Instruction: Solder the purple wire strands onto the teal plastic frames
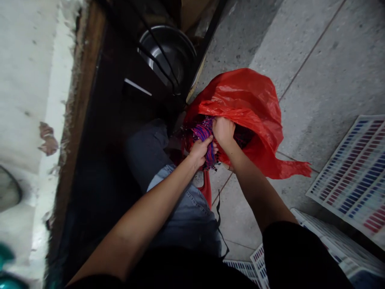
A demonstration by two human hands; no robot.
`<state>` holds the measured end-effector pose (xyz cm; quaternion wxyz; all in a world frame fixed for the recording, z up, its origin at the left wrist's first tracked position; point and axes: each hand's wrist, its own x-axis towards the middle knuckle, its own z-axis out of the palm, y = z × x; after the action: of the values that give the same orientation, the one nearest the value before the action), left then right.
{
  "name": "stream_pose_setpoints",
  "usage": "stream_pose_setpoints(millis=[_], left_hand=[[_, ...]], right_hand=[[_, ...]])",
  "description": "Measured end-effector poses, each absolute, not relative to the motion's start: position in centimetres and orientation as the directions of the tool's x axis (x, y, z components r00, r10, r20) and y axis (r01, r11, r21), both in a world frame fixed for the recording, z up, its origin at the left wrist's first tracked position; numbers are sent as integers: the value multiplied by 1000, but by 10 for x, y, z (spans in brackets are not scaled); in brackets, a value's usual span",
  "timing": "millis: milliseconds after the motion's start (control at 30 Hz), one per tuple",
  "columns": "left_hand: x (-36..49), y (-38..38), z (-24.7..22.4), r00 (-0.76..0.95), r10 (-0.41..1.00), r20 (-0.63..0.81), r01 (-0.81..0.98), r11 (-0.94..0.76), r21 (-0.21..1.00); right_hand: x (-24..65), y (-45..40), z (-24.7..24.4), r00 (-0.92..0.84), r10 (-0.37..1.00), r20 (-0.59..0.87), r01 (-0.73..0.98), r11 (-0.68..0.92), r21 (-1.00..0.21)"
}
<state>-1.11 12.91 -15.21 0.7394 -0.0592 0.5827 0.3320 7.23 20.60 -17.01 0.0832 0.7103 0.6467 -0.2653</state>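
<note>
Holding a strand bundle [206,138] in the mouth of a red bag [249,96]

Starting close in: wearing black sleeves [300,257] and blue jeans [186,220], below the red bag in view. Got the left hand [201,152] wrapped round the purple-and-blue bundle at the red bag's left side, thumb pressed over the strands. Keeping the right hand [223,130] curled against the bundle's upper end, just inside the red bag's opening. Can't tell if pinching any strands there, with fingertips hidden. Further out, seeing slotted white baskets [351,172] right and lower right of the red bag, plus grey floor tiles [327,72] around it. Also spotting a dark surface [99,160] left of the red bag and a shiny metal bowl [167,54] up and left of it.
</note>
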Motion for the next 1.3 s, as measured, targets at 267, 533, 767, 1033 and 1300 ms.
stream_pose_setpoints(millis=[267,533,767,1033,1300], left_hand=[[-13,154,-160,122,451,-884,-624,727,285],[-34,120,-139,191,453,-871,-645,727,237],[-43,87,-105,153,463,-873,-749,631,204],[-53,88,-117,127,423,-897,-826,545,140],[-52,86,-124,204,398,-894,-820,569,66]], right_hand=[[56,238,-191,-84,888,-452,940,-80,-332],[91,229,-175,-562,544,-623,551,-315,-773],[99,167,-176,-149,679,-719,435,-608,-664],[79,164,-198,39,734,-678,280,-660,-697],[50,159,-202,40,630,-775,29,-776,-629]])
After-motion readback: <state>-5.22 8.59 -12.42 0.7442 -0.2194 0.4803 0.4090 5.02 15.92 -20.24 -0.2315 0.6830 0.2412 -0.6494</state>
